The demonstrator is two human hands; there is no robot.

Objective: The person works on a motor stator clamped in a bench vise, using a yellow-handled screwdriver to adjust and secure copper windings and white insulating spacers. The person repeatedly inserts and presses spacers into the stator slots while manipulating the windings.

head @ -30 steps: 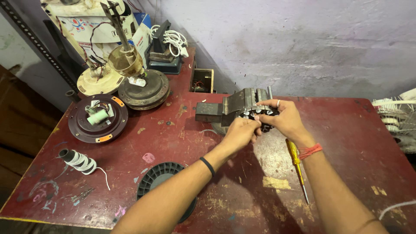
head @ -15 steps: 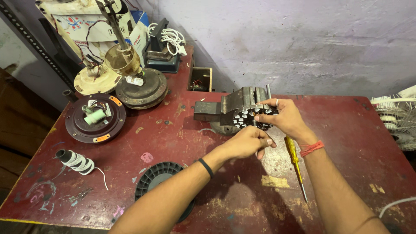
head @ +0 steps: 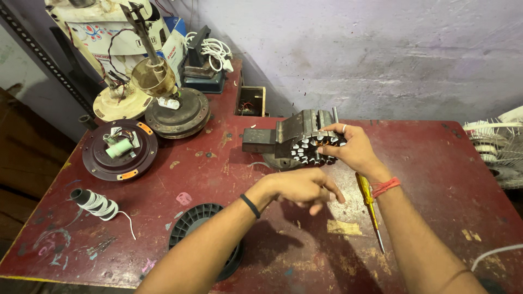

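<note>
Left hand (head: pixel 305 188) off stator (head: pixel 316 149), seemingly

Right hand (head: pixel 355 151) grips; left hand (head: pixel 303 188) hovers, fingers loosely curled.

The left hand (head: pixel 305 188) has let go of the slotted stator (head: pixel 316 148) and drawn back toward the person.

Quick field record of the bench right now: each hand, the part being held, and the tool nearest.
right hand: grips round slotted metal stator core, at grey bench vise
left hand: open, holds nothing, above dark red worn table
nearest tool: yellow-handled screwdriver, flat beside right wrist
front edge: black ribbed plastic disc
</note>
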